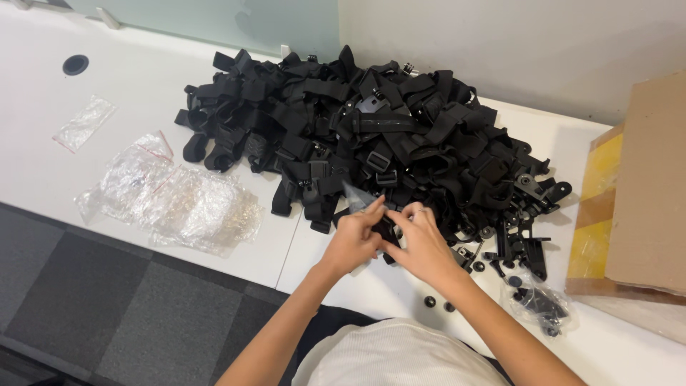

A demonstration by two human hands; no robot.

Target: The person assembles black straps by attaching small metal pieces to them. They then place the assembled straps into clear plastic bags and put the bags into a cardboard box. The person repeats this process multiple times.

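One view only, from a camera on the person's head, looking steeply down and forward across the white desk [143, 93]. It sits close: the person's own forearms rise from the bottom edge, and the left hand [355, 239] and right hand [421, 243] meet just below the middle of the frame. The heap of black straps [357, 136] fills the upper centre, with the wall behind it along the top. The desk's near edge runs slantwise from the left side down toward the bottom centre, so grey carpet floor [107, 307] shows at lower left. A cardboard box [643, 200] is cut off by the right edge.
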